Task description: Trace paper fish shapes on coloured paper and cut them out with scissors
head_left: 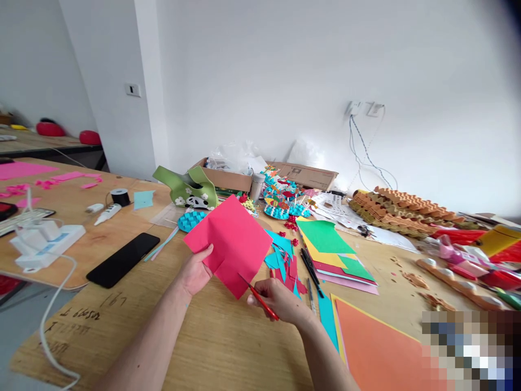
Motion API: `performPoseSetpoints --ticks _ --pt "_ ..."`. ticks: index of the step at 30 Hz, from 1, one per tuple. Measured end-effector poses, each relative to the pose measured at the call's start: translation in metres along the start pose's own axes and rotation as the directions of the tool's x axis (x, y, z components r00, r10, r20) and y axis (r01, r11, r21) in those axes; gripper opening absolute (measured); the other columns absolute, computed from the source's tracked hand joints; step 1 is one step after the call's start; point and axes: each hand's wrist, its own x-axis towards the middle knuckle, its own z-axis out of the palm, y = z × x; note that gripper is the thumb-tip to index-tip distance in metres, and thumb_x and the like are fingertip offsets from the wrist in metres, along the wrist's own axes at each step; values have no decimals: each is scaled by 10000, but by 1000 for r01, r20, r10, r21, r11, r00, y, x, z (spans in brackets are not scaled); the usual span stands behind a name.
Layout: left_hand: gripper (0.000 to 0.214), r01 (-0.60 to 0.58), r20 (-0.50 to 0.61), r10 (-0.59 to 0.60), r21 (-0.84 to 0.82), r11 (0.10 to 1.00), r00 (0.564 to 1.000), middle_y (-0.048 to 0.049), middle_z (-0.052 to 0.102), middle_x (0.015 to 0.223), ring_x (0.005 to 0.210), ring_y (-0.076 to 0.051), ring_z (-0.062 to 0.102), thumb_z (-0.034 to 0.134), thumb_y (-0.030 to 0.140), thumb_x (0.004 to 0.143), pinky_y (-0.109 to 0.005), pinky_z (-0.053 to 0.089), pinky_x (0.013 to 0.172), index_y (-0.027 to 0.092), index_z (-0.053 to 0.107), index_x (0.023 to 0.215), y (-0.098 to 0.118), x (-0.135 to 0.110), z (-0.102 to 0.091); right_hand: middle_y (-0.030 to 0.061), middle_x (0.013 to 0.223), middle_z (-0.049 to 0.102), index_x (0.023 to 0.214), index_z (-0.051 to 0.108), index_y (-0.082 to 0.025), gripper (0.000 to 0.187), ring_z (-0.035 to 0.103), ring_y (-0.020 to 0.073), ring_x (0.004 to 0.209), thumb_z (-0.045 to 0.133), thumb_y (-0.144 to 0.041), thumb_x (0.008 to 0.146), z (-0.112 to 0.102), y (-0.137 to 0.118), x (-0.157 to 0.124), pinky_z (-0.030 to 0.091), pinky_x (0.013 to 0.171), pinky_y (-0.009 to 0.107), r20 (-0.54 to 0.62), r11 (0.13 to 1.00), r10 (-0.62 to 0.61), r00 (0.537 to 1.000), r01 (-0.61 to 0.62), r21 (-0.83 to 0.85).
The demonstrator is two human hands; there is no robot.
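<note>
Item: my left hand [195, 271], thumb and fingers clamped on a folded pink paper sheet [232, 244], held up over the middle of the bench [228, 353]. Item: my right hand [277, 301], closed on a slim red tool [264, 302], its tip just beside the sheet's lower edge; pen or blade, I cannot tell. Item: teal paper scraps [277, 255] lying beyond, beside a stack of coloured paper [334, 255]. Handling note: keep the sheet taut, its crease steady, and the tip controlled.
</note>
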Motion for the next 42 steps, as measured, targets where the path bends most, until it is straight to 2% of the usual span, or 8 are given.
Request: performPoseSetpoints --ticks 7,12,18,26,35,42 --pt "216 -40 4 40 1 999 999 -94 735 994 937 -213 695 527 80 870 -398 542 901 125 630 1055 -2 2 -1 -41 503 480 619 500 -170 361 422 77 464 572 -446 840 -1 -4 -2 229 448 205 -8 1000 -14 1000 13 -27" --pt "252 -11 33 11 16 1000 999 -115 726 1030 959 -226 689 533 102 874 -397 547 891 114 613 1113 -4 2 -2 -38 514 496 660 548 -164 333 425 80 464 569 -445 838 0 -3 -1 241 448 207 11 1000 -9 1000 10 -26" --pt "288 3 54 -4 21 1000 999 -132 718 1054 973 -237 685 538 107 872 -394 550 884 106 600 1154 -7 4 -4 -37 498 487 614 522 -158 426 397 67 443 566 -522 830 1 -1 0 213 433 204 18 998 28 999 -27 -57" --pt "308 -1 61 1 7 1000 998 -132 712 1074 988 -247 680 555 103 862 -390 551 881 116 605 1165 -8 4 -4 -35 511 506 645 545 -157 395 428 78 462 563 -500 838 3 2 2 233 439 206 28 999 18 999 -17 -27" --pt "312 0 45 -1 25 1000 999 -120 728 1025 907 -224 704 544 106 869 -360 571 818 122 594 1177 -8 2 -3 -63 482 428 645 525 -165 405 422 67 399 581 -526 819 7 7 2 254 384 184 44 994 14 999 -18 108" --pt "274 -7 33 6 33 999 999 -111 736 984 841 -210 714 570 92 846 -329 575 775 114 623 1113 -10 3 -3 -51 446 467 688 585 -156 411 465 82 393 556 -541 830 7 8 2 275 381 179 39 997 29 999 -32 66"
